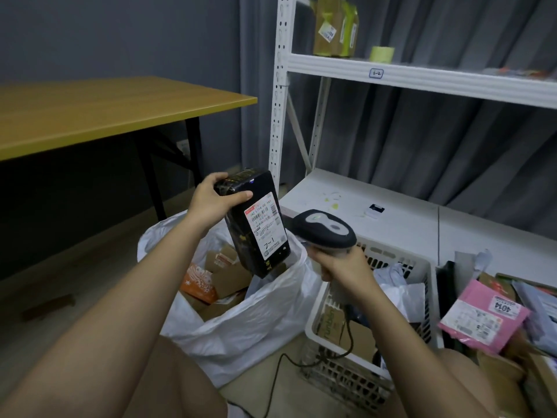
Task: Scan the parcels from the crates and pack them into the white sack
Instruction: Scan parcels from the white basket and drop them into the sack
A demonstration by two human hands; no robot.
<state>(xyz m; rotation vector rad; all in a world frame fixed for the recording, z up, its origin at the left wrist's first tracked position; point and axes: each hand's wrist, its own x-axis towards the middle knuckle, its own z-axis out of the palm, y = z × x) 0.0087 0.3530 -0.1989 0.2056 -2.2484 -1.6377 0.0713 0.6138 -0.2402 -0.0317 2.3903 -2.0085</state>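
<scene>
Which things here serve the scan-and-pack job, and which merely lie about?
In use: black parcel, scanner, white sack, white crate, pink parcel.
Lying about: wooden table, tape roll, box on shelf.

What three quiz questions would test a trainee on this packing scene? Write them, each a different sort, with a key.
1. True or false: the left hand grips the black parcel above the white sack.
2. Multiple choice: what does the right hand hold? A) tape roll B) barcode scanner C) pink parcel
3. Fill in: the handwritten mark low on the black parcel's label reads ____.

Key: 1 true; 2 B; 3 "2-1".
</scene>
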